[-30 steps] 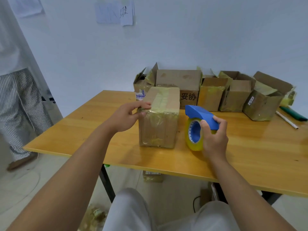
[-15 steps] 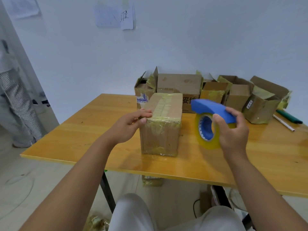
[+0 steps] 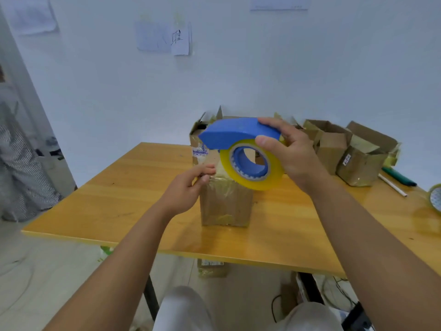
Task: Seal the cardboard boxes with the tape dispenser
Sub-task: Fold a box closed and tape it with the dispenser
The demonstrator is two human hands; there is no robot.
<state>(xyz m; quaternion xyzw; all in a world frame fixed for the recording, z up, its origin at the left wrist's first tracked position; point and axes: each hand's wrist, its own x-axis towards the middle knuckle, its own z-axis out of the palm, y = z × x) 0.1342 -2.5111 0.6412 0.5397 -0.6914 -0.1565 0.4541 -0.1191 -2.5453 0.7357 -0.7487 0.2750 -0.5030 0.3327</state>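
Right hand (image 3: 292, 154) wrapped around the blue tape dispenser (image 3: 238, 134), raised above the worktop (image 3: 124, 187), yellow roll hanging under the blue cover. Just below and left of this hand, a taped cardboard box (image 3: 225, 201) standing upright near the front worktop edge. Left hand (image 3: 185, 189) at the box's upper left edge, fingertips pinching there. Behind the right hand, open boxes (image 3: 334, 149) in a row along the back edge. Bare wood left of the left hand and right of the box.
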